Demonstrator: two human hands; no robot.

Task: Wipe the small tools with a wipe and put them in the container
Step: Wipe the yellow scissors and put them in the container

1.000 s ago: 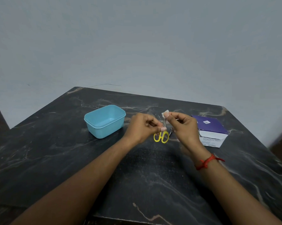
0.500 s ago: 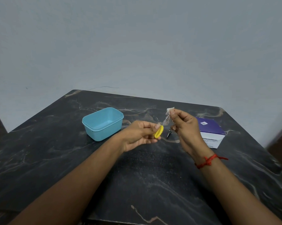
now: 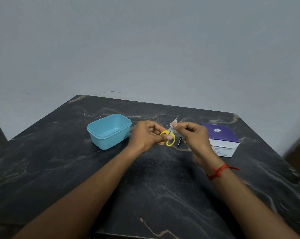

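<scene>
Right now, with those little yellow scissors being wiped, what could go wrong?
1. The right hand pinches the wipe around the blades of the scissors, whose pointed tip sticks out above; a slip might nick a finger.
2. The left hand has only a fingertip grip on the yellow loops, so a tug could drop them on the table.
3. A small dark pointed tool lies under the hands and could get knocked.

Scissors [image 3: 170, 138] blades hidden by blurred wipe [image 3: 173, 122].
</scene>
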